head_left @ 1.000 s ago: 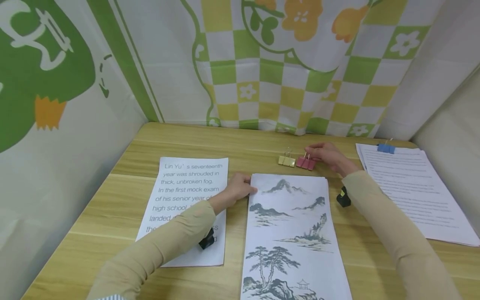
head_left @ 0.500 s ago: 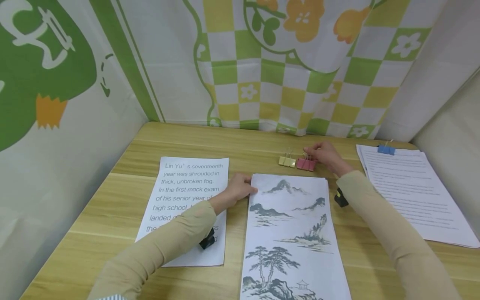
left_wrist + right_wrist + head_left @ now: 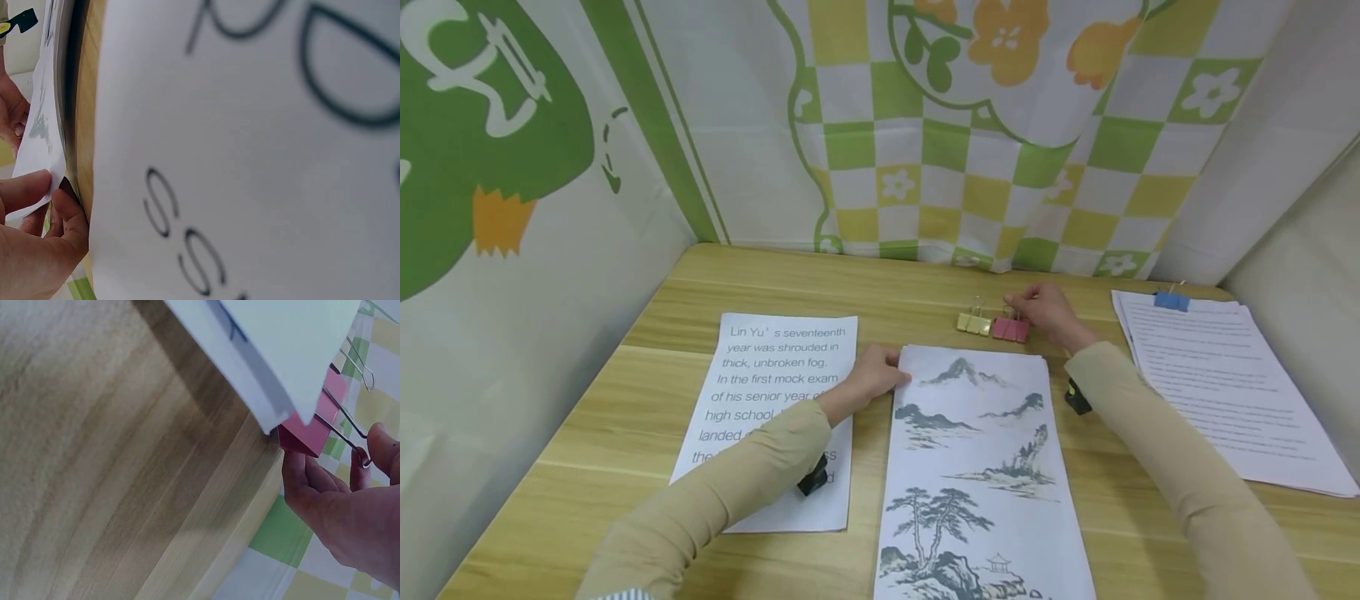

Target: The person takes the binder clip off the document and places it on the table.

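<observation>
Three binder clips show, one pink (image 3: 1011,331), one yellow (image 3: 973,324), one blue (image 3: 1172,301), along with three lots of printed paper: a landscape-printed stack (image 3: 992,421), a large-print text sheet (image 3: 778,362) at about ten o'clock from it and a small-print stack (image 3: 1240,392) between two and three, wearing the blue clip along its twelve o'clock edge. The left hand (image 3: 871,375) pinches the landscape stack near its eleven o'clock corner; the right hand (image 3: 1048,310) pinches the pink clip's wire handles. That clip lies just past the stack's twelve o'clock end, beside the yellow one, handles toward twelve, body running nine to three. The stack's long axis runs twelve to six. Beneath is a wood-grain worktop (image 3: 647,400); a green, yellow and white checked curtain (image 3: 940,200) hangs at twelve.
</observation>
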Demonstrator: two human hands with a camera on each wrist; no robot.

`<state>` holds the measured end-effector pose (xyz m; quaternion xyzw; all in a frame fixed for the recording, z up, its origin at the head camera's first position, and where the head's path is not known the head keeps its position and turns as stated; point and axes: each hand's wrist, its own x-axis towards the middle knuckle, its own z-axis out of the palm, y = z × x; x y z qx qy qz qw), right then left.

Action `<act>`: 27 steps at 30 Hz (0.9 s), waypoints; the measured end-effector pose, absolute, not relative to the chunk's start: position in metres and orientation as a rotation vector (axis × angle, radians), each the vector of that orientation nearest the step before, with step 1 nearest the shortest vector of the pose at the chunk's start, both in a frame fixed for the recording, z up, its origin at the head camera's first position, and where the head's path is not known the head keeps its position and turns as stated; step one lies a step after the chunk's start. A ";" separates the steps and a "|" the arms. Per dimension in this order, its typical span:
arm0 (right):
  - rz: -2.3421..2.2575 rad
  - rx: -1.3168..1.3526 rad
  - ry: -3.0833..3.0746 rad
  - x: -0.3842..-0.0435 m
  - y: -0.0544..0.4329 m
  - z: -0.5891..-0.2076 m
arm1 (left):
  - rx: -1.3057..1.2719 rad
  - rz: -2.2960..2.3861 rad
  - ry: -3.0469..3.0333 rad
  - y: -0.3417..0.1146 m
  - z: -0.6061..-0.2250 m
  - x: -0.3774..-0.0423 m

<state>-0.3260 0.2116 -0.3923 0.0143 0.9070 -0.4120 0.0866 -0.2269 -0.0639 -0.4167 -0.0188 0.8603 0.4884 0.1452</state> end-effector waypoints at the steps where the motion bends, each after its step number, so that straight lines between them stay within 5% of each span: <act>1: -1.227 0.050 2.702 -0.326 0.211 -0.392 | -0.050 1.407 2.482 -0.064 -0.417 -0.227; 27: -1.251 0.060 2.750 -0.328 0.206 -0.399 | -0.031 1.383 2.524 -0.061 -0.418 -0.226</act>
